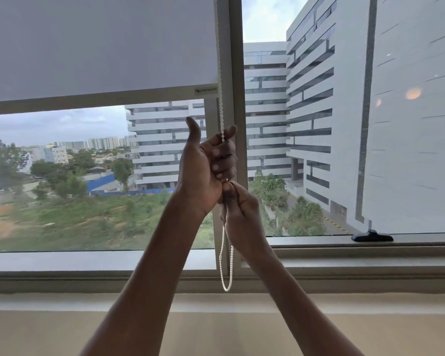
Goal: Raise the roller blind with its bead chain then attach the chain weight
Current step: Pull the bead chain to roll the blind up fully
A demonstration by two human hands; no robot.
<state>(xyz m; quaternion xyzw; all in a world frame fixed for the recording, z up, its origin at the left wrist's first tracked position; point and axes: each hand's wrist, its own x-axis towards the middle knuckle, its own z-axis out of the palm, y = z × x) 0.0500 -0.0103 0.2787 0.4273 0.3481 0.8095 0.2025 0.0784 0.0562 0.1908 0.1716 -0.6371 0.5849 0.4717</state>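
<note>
A grey roller blind (100,47) covers the upper part of the left window pane, its bottom bar (93,97) a bit above mid-height. A white bead chain (220,73) hangs down along the blind's right edge beside the window post. My left hand (208,165) is closed around the chain, thumb pointing up. Directly below it my right hand (239,209) pinches the same chain. Under my hands the chain's loop (226,265) dangles free, with a small connector on its left strand. No chain weight is visible.
The vertical window post (235,60) stands right behind the chain. A black window handle (371,237) lies on the right pane's lower frame. A broad sill (62,260) and a beige ledge (62,330) run below.
</note>
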